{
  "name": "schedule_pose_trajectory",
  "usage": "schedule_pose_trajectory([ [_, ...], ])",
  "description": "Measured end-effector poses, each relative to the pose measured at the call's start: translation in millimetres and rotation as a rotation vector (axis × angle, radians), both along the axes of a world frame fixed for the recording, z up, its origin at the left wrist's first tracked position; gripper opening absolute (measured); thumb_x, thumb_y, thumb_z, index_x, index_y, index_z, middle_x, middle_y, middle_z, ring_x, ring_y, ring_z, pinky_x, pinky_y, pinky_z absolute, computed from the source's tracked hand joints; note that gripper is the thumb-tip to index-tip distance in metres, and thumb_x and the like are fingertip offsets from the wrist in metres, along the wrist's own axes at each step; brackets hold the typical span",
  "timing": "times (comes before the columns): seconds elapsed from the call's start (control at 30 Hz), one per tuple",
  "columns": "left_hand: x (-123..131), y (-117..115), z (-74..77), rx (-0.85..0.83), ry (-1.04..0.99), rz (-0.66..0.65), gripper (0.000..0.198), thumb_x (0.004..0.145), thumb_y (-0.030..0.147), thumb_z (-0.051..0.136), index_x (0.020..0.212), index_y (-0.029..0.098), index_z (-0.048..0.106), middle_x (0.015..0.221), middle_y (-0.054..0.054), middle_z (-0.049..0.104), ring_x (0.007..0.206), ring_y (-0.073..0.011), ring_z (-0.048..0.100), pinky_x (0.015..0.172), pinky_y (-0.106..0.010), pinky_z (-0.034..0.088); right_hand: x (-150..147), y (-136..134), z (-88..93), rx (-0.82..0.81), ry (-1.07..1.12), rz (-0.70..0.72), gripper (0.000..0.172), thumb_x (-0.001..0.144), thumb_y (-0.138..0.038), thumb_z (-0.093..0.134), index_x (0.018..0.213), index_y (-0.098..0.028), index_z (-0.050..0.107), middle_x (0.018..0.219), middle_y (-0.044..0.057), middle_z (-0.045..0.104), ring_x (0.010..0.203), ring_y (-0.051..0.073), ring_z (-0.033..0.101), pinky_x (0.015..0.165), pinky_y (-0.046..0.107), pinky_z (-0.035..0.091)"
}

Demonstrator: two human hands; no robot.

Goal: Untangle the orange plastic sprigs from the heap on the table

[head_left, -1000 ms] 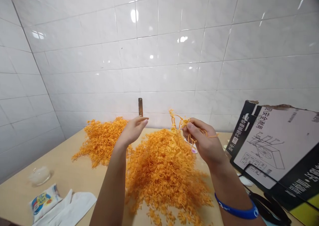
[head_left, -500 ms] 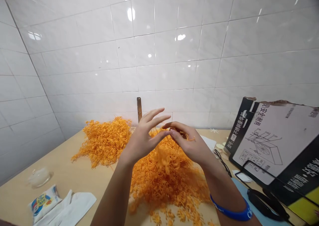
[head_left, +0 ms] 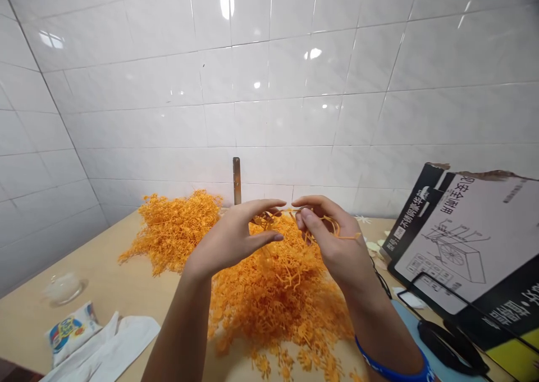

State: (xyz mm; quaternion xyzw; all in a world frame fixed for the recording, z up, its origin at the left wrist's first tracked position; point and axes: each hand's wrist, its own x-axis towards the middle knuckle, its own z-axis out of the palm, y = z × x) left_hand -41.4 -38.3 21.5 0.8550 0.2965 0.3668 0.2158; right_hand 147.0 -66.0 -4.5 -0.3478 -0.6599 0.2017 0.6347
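My right hand [head_left: 330, 239] is closed, thumb against fingers, around several thin, rubbery-looking orange strands [head_left: 332, 225] that loop out past the palm. Facing it, my left hand [head_left: 240, 233] has its thumb and fingers spread apart. Orange bits show in that gap; whether they touch the left fingers I cannot tell. One thin strand stretches between the fingertips of both hands. Under them spreads a large pile of tangled orange pieces [head_left: 269, 298], with small hand-like or spider-like shapes along its front edge. A blue wristband [head_left: 391, 368] circles my right wrist.
A second orange pile [head_left: 177, 230] lies at the back left. Along the left are a clear round container [head_left: 63, 288], a printed packet [head_left: 72, 332] and white gloves [head_left: 113, 348]. A metal strip [head_left: 236, 181] stands by the tiled wall. A printed carton [head_left: 446, 242] and black-framed object [head_left: 452, 345] are right.
My left hand has lowered and its thumb has parted from the right hand's fingertips. My right hand has shifted slightly right, with more orange strands visible in it. The camera view has tilted slightly.
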Motion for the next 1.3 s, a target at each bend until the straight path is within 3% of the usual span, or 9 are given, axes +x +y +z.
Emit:
schedule_pose_trajectory([
  [0.3,-6.8,1.7,-1.9,-0.06,0.093,-0.033,0.031,0.091,0.019,0.051,0.121,0.024,0.055,0.121,-0.005,0.062,0.109,-0.0184,0.06,0.093,-0.035,0.052,-4.6,2.9,-4.0,0.072,-0.042,-0.131,0.015,0.097,-0.024,0.05,0.092,-0.023,0.064,0.072,-0.001,0.055,0.067,0.012,0.052,0.057,0.024,0.04],
  [0.5,-8.9,-2.3,5.9,-0.165,-0.091,-0.06,0.027,0.089,0.03,0.06,0.115,0.02,0.058,0.107,-0.006,0.065,0.084,-0.0139,0.063,0.068,-0.025,0.054,-8.8,-1.8,-0.7,0.237,-0.269,-0.2,0.01,0.095,-0.023,0.056,0.101,-0.023,0.063,0.087,0.001,0.06,0.079,0.015,0.056,0.068,0.027,0.043],
  [0.6,-5.9,-3.2,6.9,-0.185,-0.165,-0.048,0.032,0.088,0.034,0.062,0.117,0.02,0.059,0.1,-0.005,0.066,0.077,-0.0134,0.062,0.064,-0.025,0.054,-11.0,-6.0,1.7,0.269,-0.359,-0.177,0.02,0.089,-0.029,0.066,0.108,-0.024,0.063,0.095,0.002,0.059,0.086,0.016,0.057,0.074,0.029,0.045],
  [0.73,-3.0,-4.5,3.6,-0.184,-0.198,-0.058,0.036,0.092,0.035,0.056,0.125,0.02,0.058,0.097,-0.005,0.067,0.08,-0.0139,0.062,0.071,-0.027,0.055,-13.7,-9.1,-0.4,0.231,-0.414,-0.227,0.021,0.084,-0.036,0.071,0.098,-0.022,0.063,0.093,0.003,0.055,0.087,0.018,0.057,0.073,0.03,0.046],
  [0.87,-4.4,-7.3,-0.7,-0.257,-0.181,-0.188,0.046,0.094,0.034,0.052,0.138,0.02,0.05,0.119,-0.01,0.064,0.098,-0.0183,0.064,0.086,-0.032,0.056,-14.2,-7.8,-3.0,0.253,-0.413,-0.336,0.018,0.087,-0.035,0.067,0.09,-0.02,0.058,0.088,0.002,0.054,0.079,0.018,0.055,0.067,0.03,0.043],
  [0.97,-5.7,-8.2,-0.4,-0.325,-0.236,-0.266,0.048,0.094,0.034,0.052,0.139,0.02,0.049,0.13,-0.012,0.059,0.112,-0.0216,0.061,0.097,-0.036,0.053,-14.3,-6.7,-1.7,0.235,-0.407,-0.291,0.008,0.092,-0.027,0.061,0.091,-0.02,0.057,0.089,0.002,0.054,0.078,0.017,0.054,0.067,0.029,0.043],
  [1.03,-5.0,-7.9,1.7,-0.331,-0.283,-0.228,0.041,0.094,0.034,0.052,0.131,0.018,0.057,0.123,-0.012,0.064,0.109,-0.0217,0.063,0.095,-0.036,0.054,-14.8,-7.0,0.1,0.201,-0.388,-0.229,0.007,0.095,-0.024,0.055,0.089,-0.021,0.057,0.089,0.003,0.055,0.079,0.017,0.054,0.069,0.029,0.042],
  [1.13,-3.8,-4.0,5.2,-0.261,-0.412,-0.058,0.027,0.094,0.032,0.052,0.109,0.015,0.068,0.105,-0.011,0.07,0.096,-0.0196,0.067,0.088,-0.034,0.056,-14.7,-9.1,2.8,0.165,-0.355,-0.165,0.016,0.097,-0.022,0.048,0.082,-0.02,0.053,0.084,0.003,0.054,0.078,0.016,0.052,0.069,0.029,0.04],
  [1.3,-17.3,15.8,7.0,-0.174,-0.794,0.187,0.02,0.087,0.033,0.061,0.083,0.013,0.065,0.079,-0.007,0.071,0.066,-0.0136,0.067,0.07,-0.028,0.057,-9.6,-17.3,6.6,0.123,-0.465,-0.004,0.026,0.097,-0.023,0.044,0.071,-0.021,0.039,0.069,-0.001,0.044,0.063,0.014,0.041,0.058,0.029,0.032],
])
